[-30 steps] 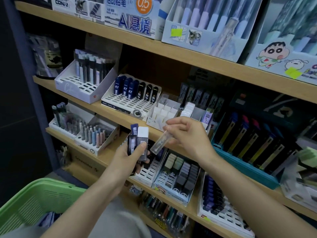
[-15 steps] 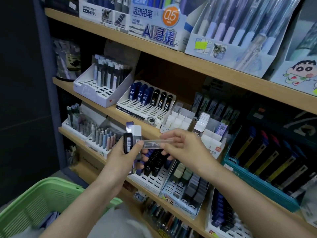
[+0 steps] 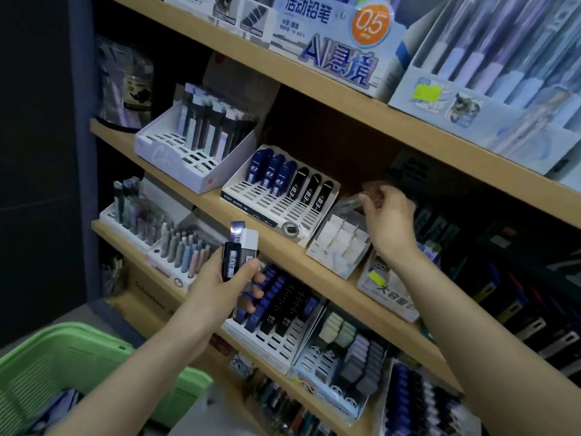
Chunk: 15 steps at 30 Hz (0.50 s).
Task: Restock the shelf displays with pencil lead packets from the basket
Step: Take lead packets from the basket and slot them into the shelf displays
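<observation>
Clear pencil lead packet held over the white display box

At near left sits the green basket (image 3: 94, 338). The left hand (image 3: 220, 287) grips a bunch of lead packets (image 3: 240, 253), black, white and blue, the thumb across their fronts and their tops standing above the fingers. To the right, the right hand (image 3: 390, 221) pinches a clear lead packet (image 3: 350, 201). It juts left from the fingertips, just above the white display box (image 3: 330, 262).

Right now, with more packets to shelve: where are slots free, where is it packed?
Free: front slot rows of the blue-and-black packet tray, below its packets; front rows of the grey-packet tray left of it. Crowded: the pastel tube tray beside the left hand.
</observation>
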Tool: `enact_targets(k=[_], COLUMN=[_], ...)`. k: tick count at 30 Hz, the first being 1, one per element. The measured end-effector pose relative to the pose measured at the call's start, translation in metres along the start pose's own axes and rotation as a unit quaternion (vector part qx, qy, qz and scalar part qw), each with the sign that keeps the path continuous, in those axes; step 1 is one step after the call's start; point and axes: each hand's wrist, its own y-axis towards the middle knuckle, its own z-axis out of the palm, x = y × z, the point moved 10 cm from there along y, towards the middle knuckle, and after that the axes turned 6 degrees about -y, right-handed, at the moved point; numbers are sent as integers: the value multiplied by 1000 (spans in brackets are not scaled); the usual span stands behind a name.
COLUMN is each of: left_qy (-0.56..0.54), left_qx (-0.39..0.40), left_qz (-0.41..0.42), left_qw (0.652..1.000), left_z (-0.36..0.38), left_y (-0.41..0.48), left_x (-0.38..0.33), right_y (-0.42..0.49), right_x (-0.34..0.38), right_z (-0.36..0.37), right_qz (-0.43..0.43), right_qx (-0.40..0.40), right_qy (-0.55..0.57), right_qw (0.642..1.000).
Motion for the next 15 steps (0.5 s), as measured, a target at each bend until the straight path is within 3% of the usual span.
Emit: enact_targets(k=[4,8,15], left_qy=[2,-1,-9], left_qx=[0,0,-5], left_qz=[-2,-3,-8], left_qw=[1000,1000,1000], left_z=[-6,-7,-6], left_y=[6,10,11], left_x=[3,3,9], right_y=[10,12,21], right_x=[-7,2,-1], right_z=[20,34,41], right_qz=[32,-5,-1], right_qx=[67,127,134], right_qy=[-39,-21,-98], right_qw=[996,992,986])
